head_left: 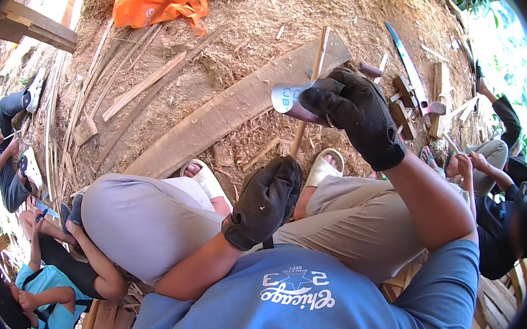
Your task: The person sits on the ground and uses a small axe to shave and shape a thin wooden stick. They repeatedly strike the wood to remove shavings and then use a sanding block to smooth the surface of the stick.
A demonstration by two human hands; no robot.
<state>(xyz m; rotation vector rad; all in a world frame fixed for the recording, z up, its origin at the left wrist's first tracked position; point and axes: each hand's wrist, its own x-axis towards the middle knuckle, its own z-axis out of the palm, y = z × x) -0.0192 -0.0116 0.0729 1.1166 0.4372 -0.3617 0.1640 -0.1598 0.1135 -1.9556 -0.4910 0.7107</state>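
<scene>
My left hand (264, 201), in a dark glove, is closed round the near end of a thin wooden stick (321, 54). The stick points away from me, slightly tilted to the right. In my right hand (366, 118), also gloved in black, is a piece of sandpaper (284, 98) with a pale printed back and a dark brownish face. The sandpaper is pinched between thumb and fingers and lies against the stick around its middle. How far it wraps round the stick is hidden by the glove.
Beyond my feet a long plank (218, 112) lies on ground strewn with shavings. A long-bladed knife (408, 59) and wooden blocks (401, 117) lie to the right. An orange bag (155, 3) is at the far left. Other people sit on both sides, a cyan shirt (55, 287) nearest.
</scene>
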